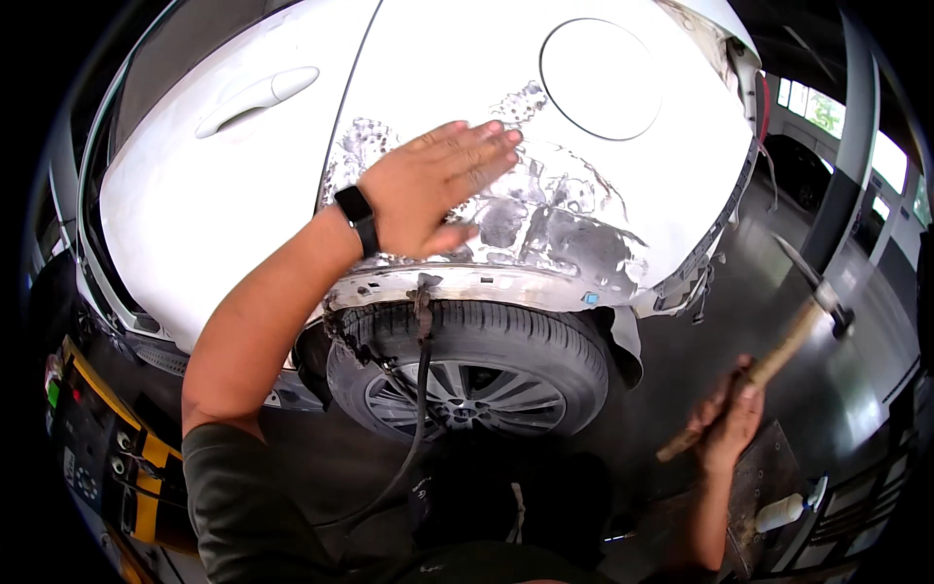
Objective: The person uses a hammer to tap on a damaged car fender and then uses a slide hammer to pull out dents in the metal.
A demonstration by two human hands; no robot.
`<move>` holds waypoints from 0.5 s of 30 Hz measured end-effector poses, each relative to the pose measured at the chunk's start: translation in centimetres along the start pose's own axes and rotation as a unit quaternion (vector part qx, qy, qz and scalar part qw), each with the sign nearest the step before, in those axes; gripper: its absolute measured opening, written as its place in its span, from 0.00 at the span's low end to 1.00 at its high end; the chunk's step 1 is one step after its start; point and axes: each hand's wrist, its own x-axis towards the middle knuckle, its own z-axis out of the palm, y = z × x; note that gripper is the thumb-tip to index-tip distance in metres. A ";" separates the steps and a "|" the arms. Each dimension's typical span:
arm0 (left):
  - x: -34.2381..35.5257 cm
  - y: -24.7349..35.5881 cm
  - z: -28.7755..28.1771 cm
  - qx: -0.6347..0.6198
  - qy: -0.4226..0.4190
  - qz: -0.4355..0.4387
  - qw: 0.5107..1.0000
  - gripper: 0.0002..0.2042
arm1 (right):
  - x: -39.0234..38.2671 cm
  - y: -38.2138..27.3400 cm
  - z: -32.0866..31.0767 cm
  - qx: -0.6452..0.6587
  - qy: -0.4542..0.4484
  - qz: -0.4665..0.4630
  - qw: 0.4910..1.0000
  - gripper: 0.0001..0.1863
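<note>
My left hand (438,185), fingers extended and together, lay flat on the sanded rear quarter panel (545,224) of the white car, above the wheel (467,380). My right hand (728,420), held low and well apart, was clenched around a wooden-handled body hammer (778,355).

black wristwatch (357,216), dark green sleeve (243,487)

1. The left hand (438,185) lies flat on the car's rear quarter panel (623,195), at the picture's centre.
2. The fuel door (600,78) sits at 1 o'clock from that hand.
3. The door handle (258,99) lies at 10 o'clock.
4. The wheel (472,365) sits below the panel, at 6 o'clock.
5. The right hand (728,420) grips a hammer (778,355) at 4 o'clock, well apart from the panel.
</note>
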 end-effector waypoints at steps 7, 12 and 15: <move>0.3 -3.1 0.1 0.082 0.120 -0.158 0.977 0.39 | 4.0 1.6 10.3 -0.123 -0.235 -0.003 0.964 0.20; -2.5 -0.9 0.2 0.004 0.088 -0.101 0.991 0.46 | 6.9 3.0 15.3 -0.284 -0.204 -0.132 0.928 0.17; -2.9 -0.2 0.3 -0.003 0.093 -0.108 0.990 0.46 | 8.0 2.7 17.7 -0.337 -0.215 -0.132 0.907 0.16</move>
